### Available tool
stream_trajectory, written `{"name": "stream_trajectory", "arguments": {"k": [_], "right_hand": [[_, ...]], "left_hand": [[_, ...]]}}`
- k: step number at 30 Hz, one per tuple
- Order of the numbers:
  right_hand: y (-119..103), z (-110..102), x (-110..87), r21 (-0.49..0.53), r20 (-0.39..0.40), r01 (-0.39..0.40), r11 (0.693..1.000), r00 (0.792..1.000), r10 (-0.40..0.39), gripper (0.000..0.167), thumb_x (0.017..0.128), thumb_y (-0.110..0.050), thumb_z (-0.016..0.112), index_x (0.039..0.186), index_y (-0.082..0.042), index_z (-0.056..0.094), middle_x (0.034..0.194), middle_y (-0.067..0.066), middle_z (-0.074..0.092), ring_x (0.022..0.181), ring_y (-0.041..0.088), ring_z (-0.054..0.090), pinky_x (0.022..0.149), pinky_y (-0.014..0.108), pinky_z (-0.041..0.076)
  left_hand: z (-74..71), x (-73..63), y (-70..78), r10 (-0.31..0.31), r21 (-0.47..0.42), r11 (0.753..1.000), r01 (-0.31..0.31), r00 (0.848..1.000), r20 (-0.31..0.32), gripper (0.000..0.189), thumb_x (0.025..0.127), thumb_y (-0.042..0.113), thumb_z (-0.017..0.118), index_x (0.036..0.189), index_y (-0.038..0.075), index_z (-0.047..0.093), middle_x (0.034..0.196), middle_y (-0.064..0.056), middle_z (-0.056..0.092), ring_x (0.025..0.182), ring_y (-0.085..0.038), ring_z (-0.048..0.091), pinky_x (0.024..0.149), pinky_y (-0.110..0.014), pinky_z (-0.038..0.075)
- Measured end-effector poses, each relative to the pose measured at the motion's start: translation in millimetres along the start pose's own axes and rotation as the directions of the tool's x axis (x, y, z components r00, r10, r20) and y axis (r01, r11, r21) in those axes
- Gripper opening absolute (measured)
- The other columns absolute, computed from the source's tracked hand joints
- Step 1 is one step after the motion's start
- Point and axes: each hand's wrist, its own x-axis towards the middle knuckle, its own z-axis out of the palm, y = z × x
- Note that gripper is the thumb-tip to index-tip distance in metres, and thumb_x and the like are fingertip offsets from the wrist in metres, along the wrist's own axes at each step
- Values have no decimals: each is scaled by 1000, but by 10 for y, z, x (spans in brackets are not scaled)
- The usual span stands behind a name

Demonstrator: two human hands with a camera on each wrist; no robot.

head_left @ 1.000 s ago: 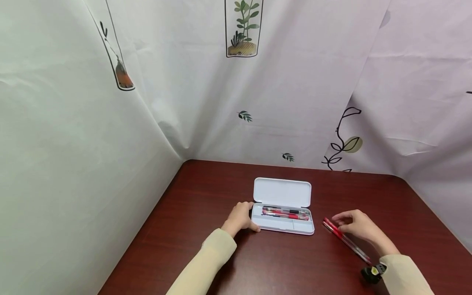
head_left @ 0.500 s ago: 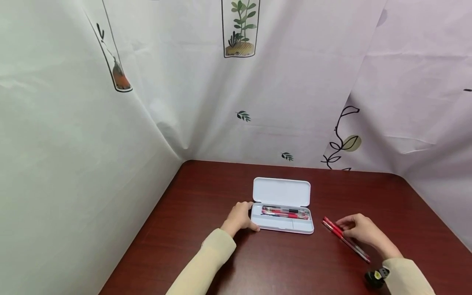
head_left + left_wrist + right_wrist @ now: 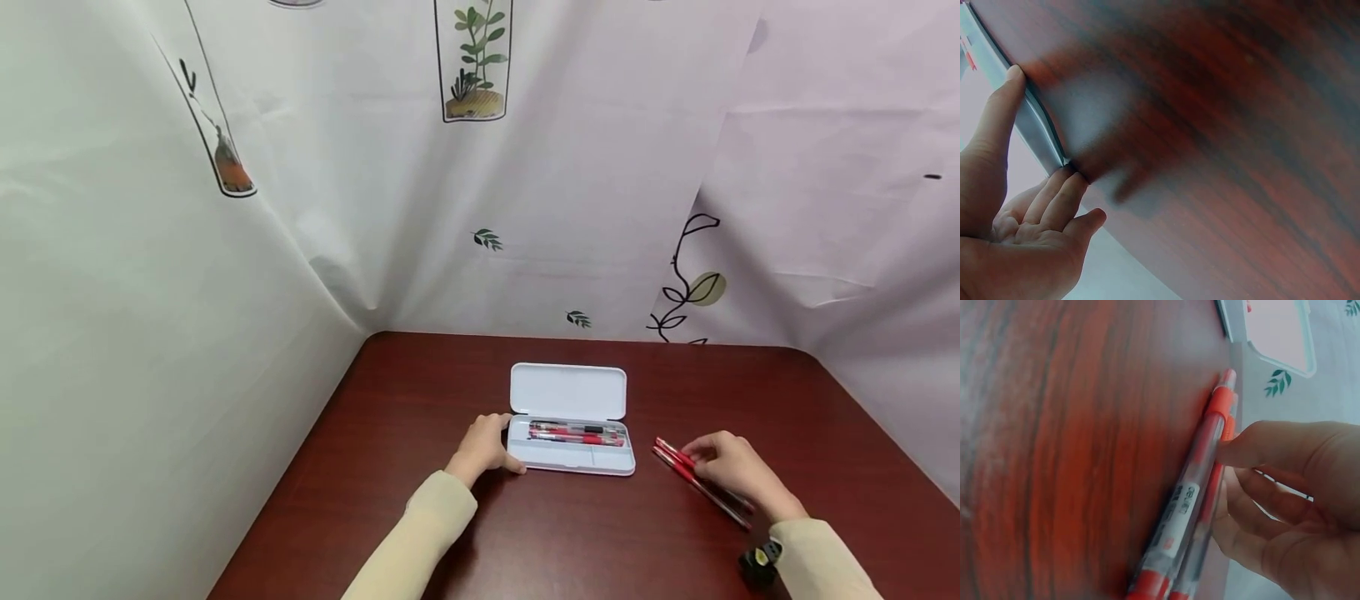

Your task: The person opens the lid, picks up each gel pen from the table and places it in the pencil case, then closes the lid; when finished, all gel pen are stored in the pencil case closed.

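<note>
A white pencil case (image 3: pixel 555 457) lies with its lid (image 3: pixel 567 392) raised, holding several pens (image 3: pixel 577 437) in its back compartment. My left hand (image 3: pixel 482 447) grips the case's left end, thumb at the front corner and fingers behind; in the left wrist view the thumb presses on the case edge (image 3: pixel 1038 128). To the right of the case, two clear-barrelled red pens lie side by side at a slant. My right hand (image 3: pixel 735 468) pinches the farther red pen (image 3: pixel 1207 515) between thumb and fingers. The nearer red pen (image 3: pixel 1182 506), with a white label, lies beside it.
The dark red wooden table (image 3: pixel 592 537) has rounded far corners. White curtain (image 3: pixel 600 167) with plant drawings hangs behind it and along the left side. A small black device (image 3: pixel 759 565) sits at the right wrist.
My right hand has closed on the farther pen, and a gap has opened between the two pens. My left hand keeps its hold on the case; the head view has shifted slightly.
</note>
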Motion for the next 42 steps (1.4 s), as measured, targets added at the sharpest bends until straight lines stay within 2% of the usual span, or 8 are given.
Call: {"name": "stream_trajectory", "arguments": {"k": [6, 13, 19, 29, 35, 42], "right_hand": [[48, -21, 5, 74, 4, -6, 997, 1000, 6, 25, 80, -2, 66, 104, 1, 72, 88, 6, 69, 74, 14, 54, 60, 26, 44], [93, -56, 8, 154, -6, 6, 988, 1000, -5, 22, 83, -3, 68, 104, 2, 72, 91, 8, 71, 73, 8, 58, 62, 23, 47], [9, -62, 49, 171, -17, 76, 982, 997, -74, 21, 83, -2, 68, 104, 3, 71, 90, 10, 70, 73, 5, 57, 63, 22, 47], [-147, -43, 133, 166, 7, 111, 980, 994, -113, 22, 85, -2, 67, 106, 0, 72, 90, 8, 69, 75, 10, 56, 64, 22, 48], [-264, 11, 181, 186, 45, 91, 978, 994, -101, 23, 85, -3, 66, 107, 0, 72, 88, 7, 69, 75, 16, 57, 62, 24, 47], [-394, 55, 242, 199, 49, 48, 979, 997, -59, 25, 83, -1, 65, 107, 0, 72, 90, 10, 69, 78, 19, 55, 62, 26, 47]], "left_hand": [[-34, -27, -3, 8, 4, 1000, -8, 1000, -7, 80, 54, 24, 97, 123, 2, 64, 117, -17, 66, 104, -32, 61, 91, -45, 50], [-19, -16, -10, 38, 4, 999, -38, 999, -13, 77, 53, 23, 98, 120, 2, 65, 111, -15, 68, 97, -28, 62, 88, -43, 51], [-25, -19, -13, 48, 20, 999, -47, 999, -18, 77, 53, 24, 98, 119, 3, 65, 109, -14, 68, 96, -28, 62, 88, -42, 51], [-12, -11, -17, 55, 33, 998, -54, 998, -18, 76, 52, 26, 98, 118, 6, 67, 107, -13, 70, 96, -28, 63, 87, -41, 51], [-8, -15, -26, 60, 32, 998, -59, 998, -23, 76, 52, 25, 98, 118, 5, 67, 107, -13, 70, 96, -28, 63, 87, -42, 51], [-11, -26, -9, 57, 33, 998, -56, 998, -23, 76, 53, 25, 98, 119, 4, 66, 108, -14, 69, 97, -29, 62, 88, -42, 51]]}}
